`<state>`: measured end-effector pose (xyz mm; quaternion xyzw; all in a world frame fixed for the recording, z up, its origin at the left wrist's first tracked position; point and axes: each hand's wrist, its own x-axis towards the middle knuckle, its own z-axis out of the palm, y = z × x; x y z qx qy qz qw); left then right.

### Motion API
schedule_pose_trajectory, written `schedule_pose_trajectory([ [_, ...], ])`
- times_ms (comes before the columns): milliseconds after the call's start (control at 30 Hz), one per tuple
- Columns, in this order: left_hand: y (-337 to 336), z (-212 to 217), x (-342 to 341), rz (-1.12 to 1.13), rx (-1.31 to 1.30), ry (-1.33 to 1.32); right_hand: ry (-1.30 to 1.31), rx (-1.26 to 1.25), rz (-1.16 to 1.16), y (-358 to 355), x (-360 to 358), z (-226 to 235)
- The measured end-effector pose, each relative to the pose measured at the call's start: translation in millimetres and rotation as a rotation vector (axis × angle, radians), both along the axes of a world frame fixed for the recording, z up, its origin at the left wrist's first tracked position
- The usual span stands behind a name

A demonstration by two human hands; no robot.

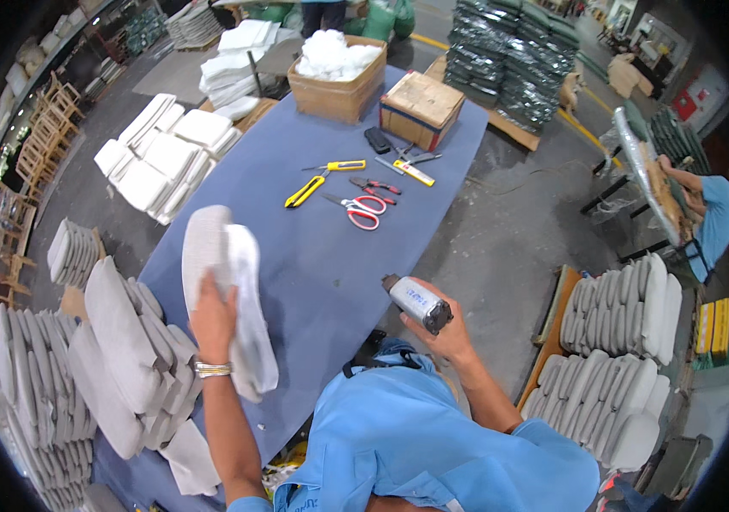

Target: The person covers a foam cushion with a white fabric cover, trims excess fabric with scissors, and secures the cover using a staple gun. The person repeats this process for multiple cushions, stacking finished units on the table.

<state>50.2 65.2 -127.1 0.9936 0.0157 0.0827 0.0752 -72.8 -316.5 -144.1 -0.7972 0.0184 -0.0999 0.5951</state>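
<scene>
My left hand (pixel 213 317) grips a grey fabric cushion (pixel 206 239), held tilted on edge at the left side of the blue table (pixel 330 282). The cushion's white underside faces right. In my right hand (pixel 448 331) is a silver hand tool (pixel 416 300) with dark ends, held off the table's right edge; its kind is not clear, and my fingers are partly hidden under it. Red-handled scissors (pixel 363 211), red-handled pliers (pixel 374 188) and a yellow utility knife (pixel 304 191) lie beyond both hands.
Stacks of grey cushions (pixel 130 358) crowd the left; more cushions (pixel 612 341) stand at the right. An open carton (pixel 339 94) of white stuffing and a closed box (pixel 421 111) sit at the table's far end. A co-worker (pixel 717 213) works at another table on the right.
</scene>
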Motion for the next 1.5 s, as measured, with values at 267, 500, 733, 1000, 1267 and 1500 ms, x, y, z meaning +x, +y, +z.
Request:
schedule_pose_trajectory([
  [267, -175.3, -14.2, -84.6, -0.779, -1.010, 0.211, -0.082, 0.781, -0.065, 22.8, -48.7, 51.2],
  [500, -218.6, 44.4, -104.2, -0.930, -0.840, -0.039, -0.334, 1.005, -0.074, 12.0, -63.4, 56.9],
  [733, -267.1, 47.9, -86.1, -0.870, -0.668, -0.088, -0.432, 1.245, -0.054, -59.0, -45.6, 8.4],
  [1000, -324.0, 36.5, -31.2, -1.108, -0.676, 0.279, -0.644, 1.267, 0.236, -227.4, -60.4, -39.3],
  [1267, -408.4, -14.1, 44.8, -1.009, -0.943, 0.724, -0.767, 1.252, 0.024, -317.2, -84.9, -37.0],
  [1500, -382.7, -185.0, 264.4, -0.056, -0.626, 0.333, -0.738, 1.203, -0.153, -350.9, -72.9, -54.6],
])
